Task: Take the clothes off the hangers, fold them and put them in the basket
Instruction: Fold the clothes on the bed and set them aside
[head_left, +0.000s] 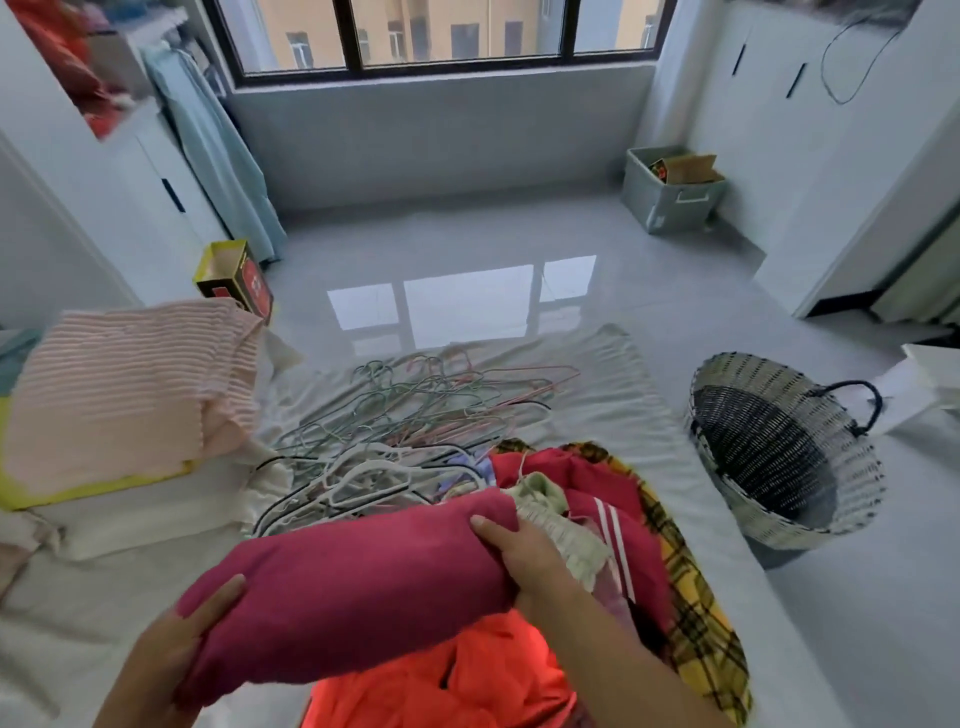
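I hold a folded magenta garment (353, 587) above the bed between both hands. My left hand (176, 649) grips its near left end with the thumb on top. My right hand (524, 551) grips its right end. Under it lies a heap of clothes: an orange garment (457, 675), a red one with white stripes (597, 499) and a yellow plaid one (696, 613). A tangle of bare wire and plastic hangers (410, 415) lies on the white sheet (613, 395) beyond. The woven basket (779, 452) stands on the floor to the right, tilted, with nothing visible inside it.
A stack of folded clothes with a pink striped top (130, 395) sits on the bed at left. A yellow and red box (234, 275) stands on the glossy grey floor (467, 260). A grey storage bin (670, 192) sits by the window wall. White cupboards line both sides.
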